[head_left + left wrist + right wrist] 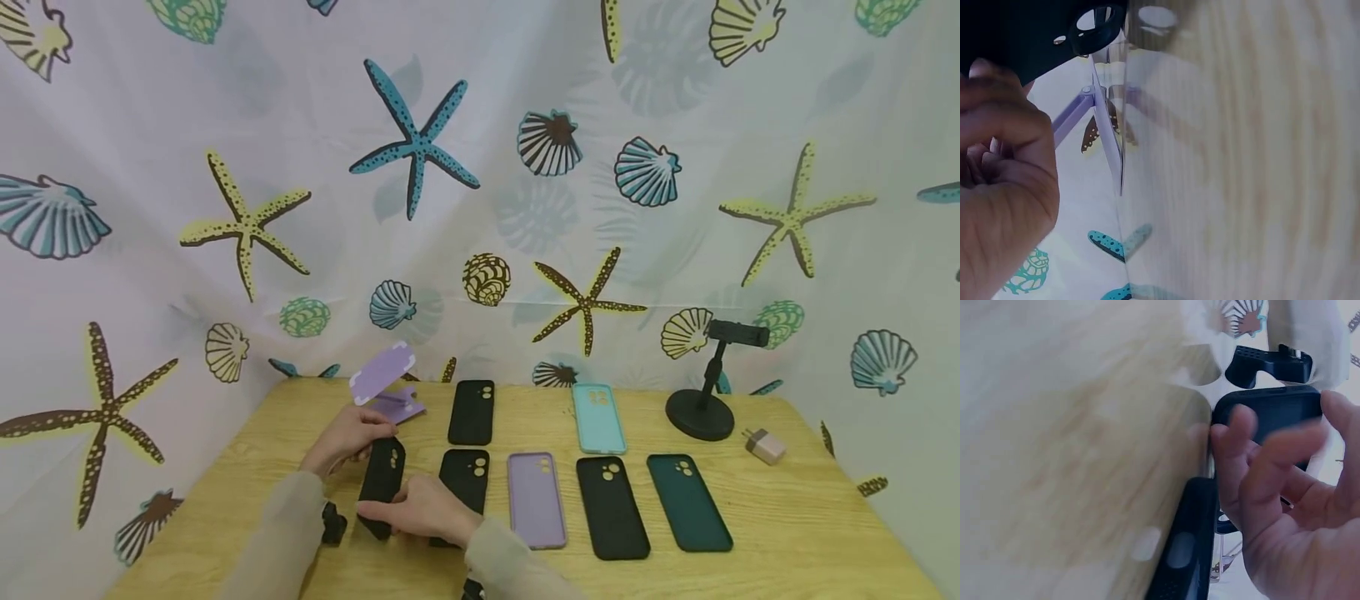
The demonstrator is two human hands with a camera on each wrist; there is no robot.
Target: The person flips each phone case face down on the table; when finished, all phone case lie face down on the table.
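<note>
A black phone case [383, 475] stands tilted off the table at the left, its camera holes toward the upper end. My left hand [348, 437] pinches its upper end; in the left wrist view the same hand [1007, 156] has curled fingers at the case [1029, 37]. At the lower end is my right hand [429, 507]. The right wrist view shows that hand [1285, 500] with thumb and fingers at opposite corners of the case [1266, 412], one finger blurred. Just right of it lies another black case [465, 477], partly hidden by the right hand.
To the right lie a lilac case [537, 500], a black case [612, 508] and a dark green case [690, 504]. Behind are a black case [472, 412], a turquoise case [598, 418], a purple phone stand [382, 375], a black stand [701, 414] and a charger plug [765, 447].
</note>
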